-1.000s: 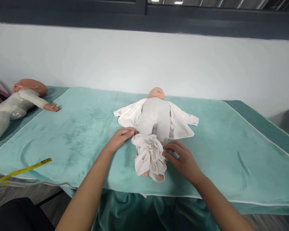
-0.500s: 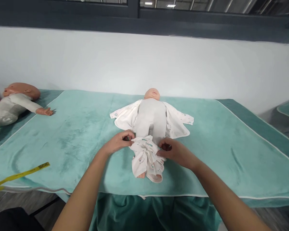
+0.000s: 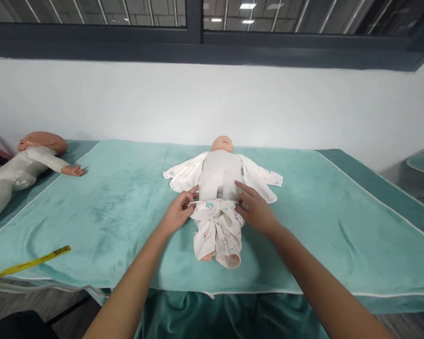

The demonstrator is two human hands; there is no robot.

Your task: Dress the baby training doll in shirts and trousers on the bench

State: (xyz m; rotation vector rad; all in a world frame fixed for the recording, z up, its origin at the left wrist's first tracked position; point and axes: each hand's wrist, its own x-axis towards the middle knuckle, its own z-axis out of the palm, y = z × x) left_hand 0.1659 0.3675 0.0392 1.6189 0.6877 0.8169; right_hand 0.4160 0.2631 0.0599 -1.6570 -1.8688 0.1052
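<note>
A baby doll (image 3: 221, 172) lies on its back with its head away from me. Printed white baby pants (image 3: 217, 226) are bunched over its legs, their waistband stretched across the hips. At the waistband's left end, my left hand (image 3: 178, 211) pinches the cloth, index finger pointing up. My right hand (image 3: 257, 211) grips the other end between thumb and fingers, with the index finger extended over the doll's body. An open white baby shirt (image 3: 257, 176) is spread out to both sides of the doll. Its feet show partly at the pant cuffs.
Green plush cloth (image 3: 127, 212) covers the table. A second doll (image 3: 28, 165) lies at the far left. Near the front left edge is a yellow strip (image 3: 31, 263). A white wall (image 3: 212, 103) and a dark window frame (image 3: 198, 47) stand behind the table.
The waistband has moved up toward the doll's hips and now lies straighter. Both index fingers have stretched out upward. The view has tilted up slightly.
</note>
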